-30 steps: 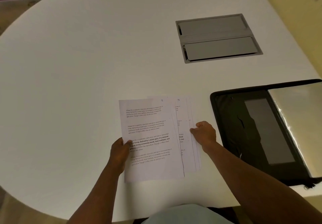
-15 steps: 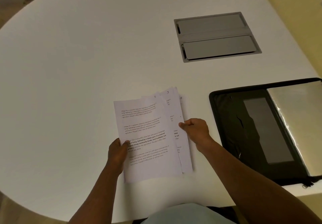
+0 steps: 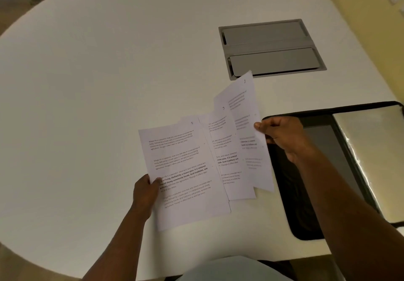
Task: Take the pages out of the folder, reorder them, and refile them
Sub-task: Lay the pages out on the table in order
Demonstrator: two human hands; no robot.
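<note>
Left hand [image 3: 146, 193] is pinching the left edge of the top page [image 3: 185, 175], thumb lying on the printed side, fingers hidden under the sheet. That page is resting at a tilt on the white table [image 3: 87, 84], overlapping a second page [image 3: 231, 162] fanned out to its right. Right hand [image 3: 282, 136] is pinching the right edge of a third page [image 3: 247, 127] between thumb and curled fingers, holding it raised and angled, its lower corner hanging over the edge of the folder [image 3: 306, 193]. All three pages are showing printed text and a small number near the top right corner; digits are too blurry to read for sure. The folder, black, is lying open just right of the pages, with a shiny clear sleeve [image 3: 371, 160] on its right half. Farther back, a grey cable hatch [image 3: 271, 49] is sitting flush in the table; the raised page's top corner is overlapping its near edge in view.
</note>
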